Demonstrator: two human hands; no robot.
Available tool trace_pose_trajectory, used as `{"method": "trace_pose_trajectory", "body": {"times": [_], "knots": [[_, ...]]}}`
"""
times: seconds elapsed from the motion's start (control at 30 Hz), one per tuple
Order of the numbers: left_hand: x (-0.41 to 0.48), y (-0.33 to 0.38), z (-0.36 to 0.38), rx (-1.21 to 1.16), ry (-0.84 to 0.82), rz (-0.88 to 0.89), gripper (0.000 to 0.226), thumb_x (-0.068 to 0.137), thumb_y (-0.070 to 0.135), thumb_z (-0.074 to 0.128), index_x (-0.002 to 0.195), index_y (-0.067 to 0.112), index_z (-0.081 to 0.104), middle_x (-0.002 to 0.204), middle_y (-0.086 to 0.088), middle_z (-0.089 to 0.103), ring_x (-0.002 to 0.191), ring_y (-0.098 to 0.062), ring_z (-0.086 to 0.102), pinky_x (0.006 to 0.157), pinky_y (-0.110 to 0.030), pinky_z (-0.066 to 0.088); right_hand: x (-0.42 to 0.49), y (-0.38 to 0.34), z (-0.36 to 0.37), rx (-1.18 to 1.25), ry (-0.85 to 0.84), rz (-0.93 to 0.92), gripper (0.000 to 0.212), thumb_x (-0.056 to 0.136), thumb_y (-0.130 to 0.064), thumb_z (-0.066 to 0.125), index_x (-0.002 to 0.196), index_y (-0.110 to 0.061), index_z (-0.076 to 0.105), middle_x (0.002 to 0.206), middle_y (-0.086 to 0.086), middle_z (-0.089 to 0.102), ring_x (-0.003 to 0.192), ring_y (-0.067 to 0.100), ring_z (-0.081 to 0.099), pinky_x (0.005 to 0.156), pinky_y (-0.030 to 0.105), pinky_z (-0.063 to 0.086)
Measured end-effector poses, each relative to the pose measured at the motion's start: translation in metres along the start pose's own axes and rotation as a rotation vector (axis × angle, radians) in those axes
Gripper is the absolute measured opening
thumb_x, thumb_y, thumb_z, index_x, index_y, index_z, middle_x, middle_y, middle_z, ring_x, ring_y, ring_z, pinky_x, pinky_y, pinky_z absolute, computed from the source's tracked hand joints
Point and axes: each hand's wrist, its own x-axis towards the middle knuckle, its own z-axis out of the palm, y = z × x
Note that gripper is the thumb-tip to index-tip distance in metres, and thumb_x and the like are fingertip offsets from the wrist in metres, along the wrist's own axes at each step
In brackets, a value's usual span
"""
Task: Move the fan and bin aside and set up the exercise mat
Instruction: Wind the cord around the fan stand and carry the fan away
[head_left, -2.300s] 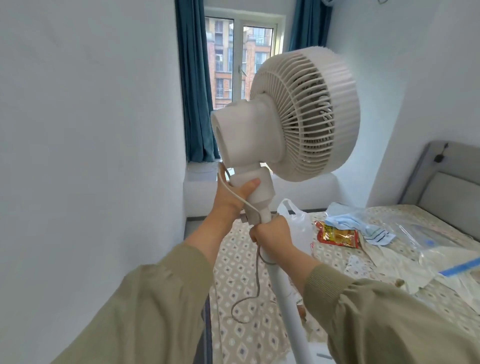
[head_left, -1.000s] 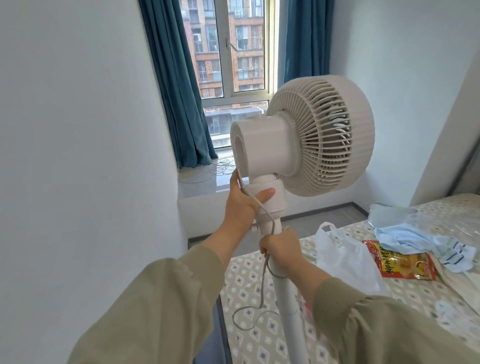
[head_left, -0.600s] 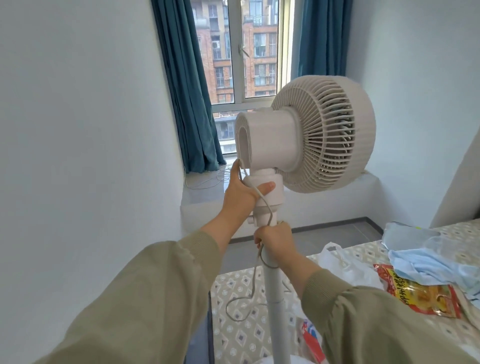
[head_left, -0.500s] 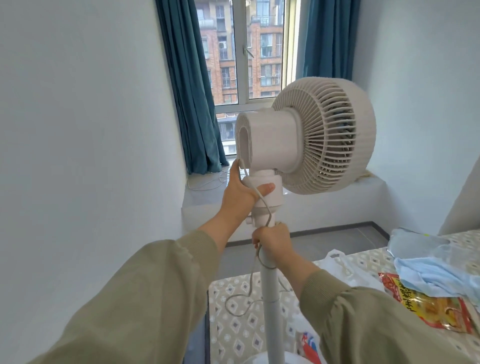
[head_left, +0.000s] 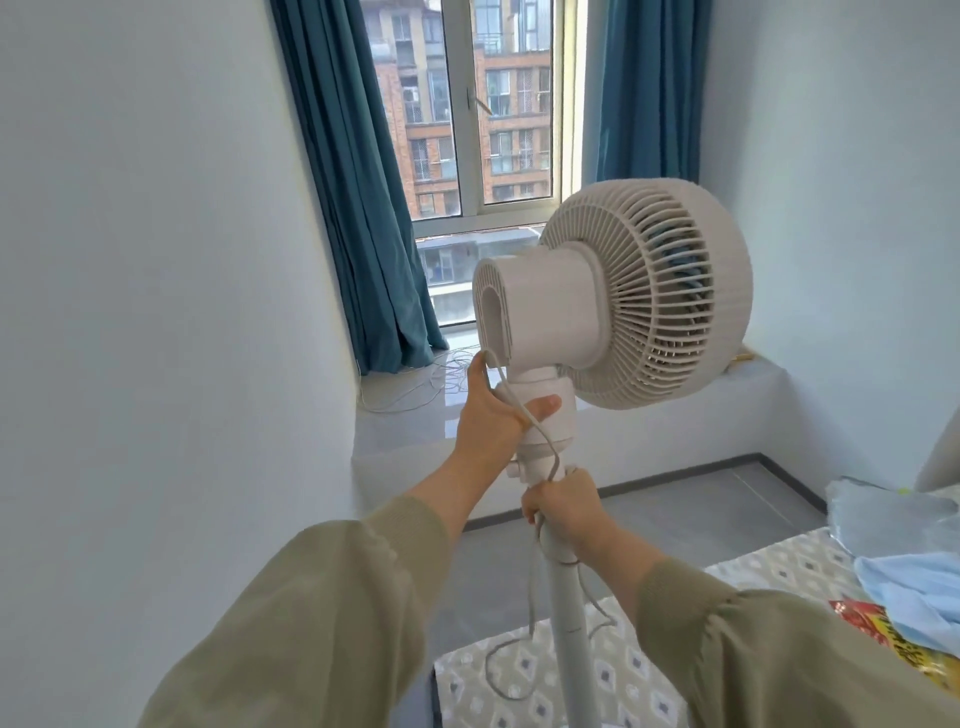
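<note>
A white standing fan (head_left: 644, 291) fills the middle of the view, its round grille facing right and away from me. My left hand (head_left: 491, 410) grips the fan's neck just under the motor housing, with the power cord under the thumb. My right hand (head_left: 563, 506) is closed around the top of the white pole (head_left: 569, 613) below it. The grey cord (head_left: 524, 639) hangs in a loop beside the pole. The fan's base is out of view. No bin and no exercise mat show.
A white wall runs close on the left. Ahead are a window with teal curtains (head_left: 353, 208) and a low white sill ledge (head_left: 415, 426) with loose wires. Grey floor (head_left: 701, 509) lies below it. A patterned bed (head_left: 623, 675) at lower right holds cloth and packets.
I have carried the fan forward toward the window. The bed has slid down and to the right in view, and more grey floor and sill show. Both hands keep their grip.
</note>
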Motion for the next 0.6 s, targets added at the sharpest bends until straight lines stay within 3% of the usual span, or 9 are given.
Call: {"method": "trace_pose_trajectory", "body": {"times": [0.1,0.23,0.47,0.6], "knots": [[0.063,-0.014,-0.023,-0.007,-0.029,-0.012,0.097,0.067,0.019,0.084,0.141,0.029,0.022,0.107,0.008,0.053,0.108,-0.023,0.057,0.098,-0.045,0.047,0.052,-0.023,0.033,-0.023,0.041,0.015,0.020,0.062,0.013,0.058,0.067,-0.004,0.050,0.045,0.004,0.049,0.038,0.012,0.047,0.034,0.014,0.034],[0.131,-0.018,-0.045,-0.007,-0.033,0.020,0.096,0.068,0.023,0.084,0.142,0.028,0.022,0.091,0.016,0.054,0.099,-0.019,0.058,0.097,-0.040,0.047,0.107,-0.055,0.064,-0.055,0.090,0.016,0.021,0.063,0.010,0.060,0.076,-0.004,0.049,0.060,0.006,0.050,0.051,0.015,0.047,0.041,0.018,0.037],[0.197,-0.021,-0.058,0.058,0.005,0.079,0.098,0.068,0.031,0.082,0.143,0.031,0.018,0.085,0.023,0.051,0.100,-0.025,0.059,0.095,-0.046,0.048,0.176,-0.081,0.086,-0.112,0.119,-0.017,0.021,0.065,0.009,0.061,0.060,-0.006,0.048,0.059,0.006,0.049,0.054,0.017,0.046,0.049,0.023,0.037],[0.226,-0.029,-0.060,0.079,0.033,0.100,0.104,0.064,0.035,0.083,0.144,0.031,0.017,0.087,0.023,0.052,0.106,-0.028,0.060,0.096,-0.047,0.047,0.214,-0.085,0.092,-0.091,0.078,-0.036,0.022,0.065,0.009,0.062,0.065,-0.008,0.047,0.061,0.005,0.047,0.055,0.016,0.045,0.053,0.022,0.038]]}}
